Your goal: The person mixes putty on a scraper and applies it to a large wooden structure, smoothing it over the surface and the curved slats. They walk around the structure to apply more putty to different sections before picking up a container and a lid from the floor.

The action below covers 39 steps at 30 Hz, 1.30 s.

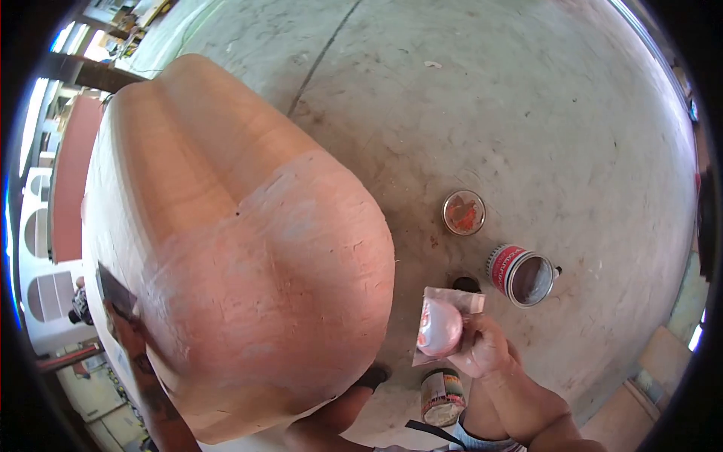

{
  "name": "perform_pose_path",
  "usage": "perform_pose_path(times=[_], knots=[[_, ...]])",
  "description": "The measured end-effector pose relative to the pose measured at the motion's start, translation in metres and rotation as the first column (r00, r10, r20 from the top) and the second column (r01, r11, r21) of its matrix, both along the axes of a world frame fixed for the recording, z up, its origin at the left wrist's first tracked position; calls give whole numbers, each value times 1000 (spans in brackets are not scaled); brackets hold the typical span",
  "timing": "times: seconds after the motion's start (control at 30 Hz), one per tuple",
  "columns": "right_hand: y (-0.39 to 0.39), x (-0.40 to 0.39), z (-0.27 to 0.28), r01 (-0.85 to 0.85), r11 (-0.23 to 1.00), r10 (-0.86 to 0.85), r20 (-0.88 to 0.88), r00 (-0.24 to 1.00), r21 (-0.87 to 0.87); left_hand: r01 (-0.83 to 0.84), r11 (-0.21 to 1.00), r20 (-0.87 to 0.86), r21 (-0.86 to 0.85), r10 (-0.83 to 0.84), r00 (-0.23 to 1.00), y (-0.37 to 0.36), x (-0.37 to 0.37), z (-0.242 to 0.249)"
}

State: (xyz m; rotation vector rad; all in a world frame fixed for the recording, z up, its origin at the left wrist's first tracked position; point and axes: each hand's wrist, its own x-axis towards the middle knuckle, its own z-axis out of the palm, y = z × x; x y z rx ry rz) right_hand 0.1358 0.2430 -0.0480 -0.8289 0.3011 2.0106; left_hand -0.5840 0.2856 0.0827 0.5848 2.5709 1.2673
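A large rounded, lobed form (279, 248) fills the left and middle of the view. Its far part is smooth and tan-orange; the near part carries patchy pink filler with small ridges and pits. At its left side my left hand (126, 331) is closed on a filler knife (117, 291), whose flat blade lies close against the pale surface. My right hand (483, 348) grips a flat, squarish board (467, 301) to the right of the form. On the board sits a smooth mound of pinkish filler (440, 329).
On the concrete floor (572, 151) are a round lid (463, 212) with orange-red residue, an uncapped red-labelled tin (520, 275) and another tin (443, 397) near my legs. White panels with arched openings (53, 294) stand at the left. Boards (621, 414) lie at the lower right.
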Motion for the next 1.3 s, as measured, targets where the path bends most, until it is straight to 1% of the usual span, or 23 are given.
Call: perform_pose_path(times=[0.03,0.1,0.17,0.23,0.3,0.4,0.43,0.47,0.5,0.53,0.57,0.6,0.63,0.7,0.73,0.8,0.87,0.93,1.0,1.03,1.13,1.27,1.3], knots=[[3,6,-7,-19,1000,19,-73,997,8,0,1000,-11,-19,0,1000,2,5,0],[5,19,-18,-54,998,59,-219,974,29,25,996,-69,90,-19,997,4,13,-9],[6,20,-27,-106,992,92,-182,979,-69,57,995,-93,83,-49,994,2,15,-12],[11,23,-30,-169,974,146,-150,978,-149,80,997,-113,-10,-80,990,-5,4,-9],[14,26,-36,-168,968,140,-159,977,-184,86,996,-176,-34,-91,980,-16,-15,-15],[20,31,-48,-149,956,115,-145,983,-254,73,981,-159,-177,-102,982,-4,-1,-6],[23,32,-53,-141,950,107,-135,985,-279,69,978,-234,-199,-115,965,-10,-14,-10],[26,36,-62,-141,953,106,-140,984,-267,180,943,-401,-281,-286,870,-16,-32,-15],[28,40,-71,-143,956,108,-147,983,-257,247,898,-557,-365,-423,715,-21,-49,-20],[36,42,-74,-149,958,112,-157,981,-245,345,760,-678,-551,-648,347,-13,-44,-18],[47,47,-79,-181,946,148,-137,979,-270,246,843,-655,-478,-529,540,-15,-36,-18],[56,50,-89,-190,944,173,-84,981,-271,117,908,-607,-401,-360,708,-2,3,-13],[63,55,-104,-199,942,199,-27,980,-272,-25,943,-542,-331,-169,823,18,55,-7],[86,64,-114,-203,943,224,52,973,-262,-57,924,-640,-377,-216,738,-18,-10,-22],[105,66,-108,-200,947,223,65,973,-252,14,893,-734,-450,-379,563,-31,-29,-25],[140,63,-91,-234,946,260,95,961,-225,-45,936,-649,-348,-206,732,-21,-6,-24],[170,57,-77,-307,933,334,136,933,-189,-156,975,-438,-156,74,896,5,35,-15],[187,53,-81,-336,923,364,145,920,-186,-282,959,-262,-32,264,928,24,65,-8],[204,41,-77,-364,917,391,184,902,-163,-368,930,-184,5,363,914,36,77,-3],[216,31,-67,-379,915,402,217,890,-138,-445,895,-177,-40,432,884,38,73,-1],[230,14,-62,-424,898,439,258,861,-114,-383,922,-190,62,388,902,40,79,-4],[240,-3,-42,-456,882,472,268,840,-123,-413,909,-151,53,416,896,56,104,3],[241,-7,-39,-461,879,477,275,835,-126,-420,907,-97,35,421,902,57,107,6]])
